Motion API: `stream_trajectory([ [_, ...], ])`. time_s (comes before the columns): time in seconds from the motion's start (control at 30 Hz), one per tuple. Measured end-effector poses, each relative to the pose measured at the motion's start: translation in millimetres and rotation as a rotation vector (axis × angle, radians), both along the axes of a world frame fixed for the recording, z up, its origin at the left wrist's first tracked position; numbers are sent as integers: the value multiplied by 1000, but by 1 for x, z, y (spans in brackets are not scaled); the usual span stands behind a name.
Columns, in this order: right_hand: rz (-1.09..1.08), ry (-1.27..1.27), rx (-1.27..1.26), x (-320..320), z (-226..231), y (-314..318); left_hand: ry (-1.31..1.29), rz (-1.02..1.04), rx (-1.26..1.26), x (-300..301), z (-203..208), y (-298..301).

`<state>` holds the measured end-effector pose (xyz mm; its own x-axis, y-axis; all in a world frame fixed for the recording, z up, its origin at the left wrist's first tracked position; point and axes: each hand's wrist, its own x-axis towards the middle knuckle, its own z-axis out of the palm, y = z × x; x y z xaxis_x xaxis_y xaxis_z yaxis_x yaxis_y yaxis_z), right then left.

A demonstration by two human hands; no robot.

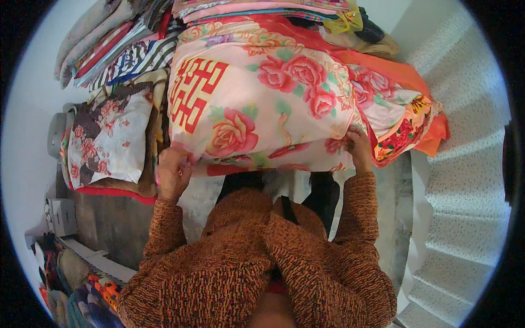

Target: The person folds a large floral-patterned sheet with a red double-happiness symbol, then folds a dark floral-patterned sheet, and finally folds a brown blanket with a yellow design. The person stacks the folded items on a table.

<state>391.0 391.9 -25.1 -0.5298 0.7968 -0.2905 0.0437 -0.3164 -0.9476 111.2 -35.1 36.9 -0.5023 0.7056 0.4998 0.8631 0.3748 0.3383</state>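
Observation:
A pale pink blanket (246, 90) with large red roses and a red-and-yellow geometric motif lies spread over a pile in front of me. My left hand (174, 168) is closed on its near left corner, where a bit of pink cloth shows at the fingers. At the near right edge, my right hand (358, 146) pinches the same blanket between thumb and fingers. The near edge hangs between both hands, above my legs. Beside my right hand, folded floral cloth with an orange border (407, 126) bulges out.
Folded textiles (268, 8) are stacked at the back, with more bedding (131, 60) at the far left. A floral cushion (112, 136) rests on a pile to the left. A dotted white curtain (459, 218) hangs at right. Assorted clothes (82, 279) lie lower left.

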Motion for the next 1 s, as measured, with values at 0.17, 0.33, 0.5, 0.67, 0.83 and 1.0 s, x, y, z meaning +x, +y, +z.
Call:
stream_trajectory([
  [0.17,-134,-54,211,-8,22,48,52,-77,243,-3,38,67],
  [0.33,-166,-625,862,-51,24,102,225,-20,-42,-6,51,144],
  [0.5,149,-608,779,-82,-18,143,109,-12,-293,-18,16,161],
  [0.67,-71,-439,640,-74,21,138,69,-4,-345,-17,20,159],
  [0.83,-211,-792,1185,-68,29,188,39,-5,-374,-18,21,166],
  [1.0,21,-200,1010,-159,61,202,28,-19,-366,-22,22,168],
])
